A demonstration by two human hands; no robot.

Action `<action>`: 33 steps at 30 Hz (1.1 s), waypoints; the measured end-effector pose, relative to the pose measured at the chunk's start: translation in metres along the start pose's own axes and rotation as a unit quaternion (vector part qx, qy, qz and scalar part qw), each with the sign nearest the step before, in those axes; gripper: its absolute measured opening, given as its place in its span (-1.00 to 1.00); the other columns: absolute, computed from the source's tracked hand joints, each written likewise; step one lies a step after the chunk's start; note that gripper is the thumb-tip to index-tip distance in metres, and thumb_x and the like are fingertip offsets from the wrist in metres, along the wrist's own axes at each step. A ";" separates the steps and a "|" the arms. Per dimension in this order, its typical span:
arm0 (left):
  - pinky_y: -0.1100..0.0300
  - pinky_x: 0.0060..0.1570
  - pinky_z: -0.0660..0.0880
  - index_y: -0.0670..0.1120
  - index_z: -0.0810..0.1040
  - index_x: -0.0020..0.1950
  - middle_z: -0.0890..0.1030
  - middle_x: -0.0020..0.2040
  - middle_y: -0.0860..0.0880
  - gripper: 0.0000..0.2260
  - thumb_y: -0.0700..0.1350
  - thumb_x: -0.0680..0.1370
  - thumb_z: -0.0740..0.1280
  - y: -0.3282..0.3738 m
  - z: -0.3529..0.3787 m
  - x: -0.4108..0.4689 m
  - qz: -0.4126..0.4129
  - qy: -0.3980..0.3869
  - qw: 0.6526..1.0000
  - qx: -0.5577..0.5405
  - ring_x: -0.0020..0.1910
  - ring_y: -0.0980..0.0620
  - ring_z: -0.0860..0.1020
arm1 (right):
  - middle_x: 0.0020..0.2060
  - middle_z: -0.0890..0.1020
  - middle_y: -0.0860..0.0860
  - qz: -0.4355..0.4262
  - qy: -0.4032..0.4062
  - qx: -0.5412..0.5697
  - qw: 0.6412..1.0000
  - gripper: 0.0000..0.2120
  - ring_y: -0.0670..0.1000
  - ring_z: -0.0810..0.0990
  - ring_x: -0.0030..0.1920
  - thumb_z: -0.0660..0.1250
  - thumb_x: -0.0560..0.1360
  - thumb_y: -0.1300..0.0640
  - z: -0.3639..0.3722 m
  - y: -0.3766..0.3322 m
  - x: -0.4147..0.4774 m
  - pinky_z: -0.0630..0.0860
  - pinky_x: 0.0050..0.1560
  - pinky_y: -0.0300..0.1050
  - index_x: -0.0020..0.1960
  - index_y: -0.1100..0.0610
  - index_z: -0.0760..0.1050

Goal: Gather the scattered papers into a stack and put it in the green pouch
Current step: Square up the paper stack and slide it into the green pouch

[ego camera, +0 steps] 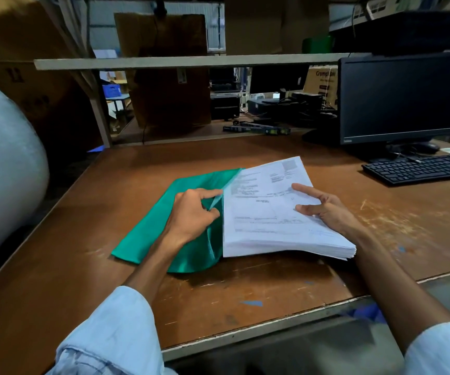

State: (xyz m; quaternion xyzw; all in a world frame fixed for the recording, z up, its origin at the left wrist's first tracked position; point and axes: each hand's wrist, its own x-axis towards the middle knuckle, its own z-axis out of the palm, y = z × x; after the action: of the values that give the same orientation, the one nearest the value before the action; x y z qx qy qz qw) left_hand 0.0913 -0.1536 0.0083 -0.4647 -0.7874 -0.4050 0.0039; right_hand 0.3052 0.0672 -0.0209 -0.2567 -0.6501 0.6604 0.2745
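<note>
A head-worn camera looks down on a worn brown desk (245, 307) where two bare hands work near its middle. A green pouch (150, 234) lies flat at the centre of the desk, slanting from its near left towards the back, with its open mouth facing right. The left hand (191, 215) rests on the pouch and pinches the upper layer of the mouth between thumb and fingertips, lifting that edge a little. Just to the right is a thick stack of papers (267, 220), white printed sheets squared into one pile, its left edge right at the pouch's mouth; the lifted green edge covers a thin strip of the top sheet. The right hand (326, 209) grips the stack by its right side, with two digits lying on the top sheet and the others hidden behind the pile. Whether the stack rests on the desk or is held just above it cannot be told. Both forearms are bare, with pale blue sleeves (115, 336) rolled up at the near edge. At the far right corner stands a dark monitor (396, 98), with a black keyboard (415, 169) in front of it by the right edge. A shelf (191, 61) runs above the back edge, with cardboard boxes (169, 71) behind. A large pale roll (2, 163) stands beyond the left edge.
</note>
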 end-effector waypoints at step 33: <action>-0.06 0.12 0.50 -0.17 0.64 0.22 0.62 0.11 -0.17 -0.68 -0.23 0.49 0.28 0.039 0.019 -0.066 0.060 -0.001 0.980 0.187 0.12 -0.23 0.56 | 0.26 0.56 0.06 -0.004 0.064 -0.108 0.992 -0.57 0.09 0.64 0.06 0.43 0.47 0.39 0.049 -0.019 -0.017 0.63 -0.17 -0.19 0.26 0.05 0.62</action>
State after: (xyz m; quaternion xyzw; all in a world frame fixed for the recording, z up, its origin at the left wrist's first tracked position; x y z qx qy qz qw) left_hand 0.1642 -0.1801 -0.0046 -0.5022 -0.8203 -0.2488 0.1141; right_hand 0.2840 0.0199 -0.0006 -0.3241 -0.6994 0.5676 0.2892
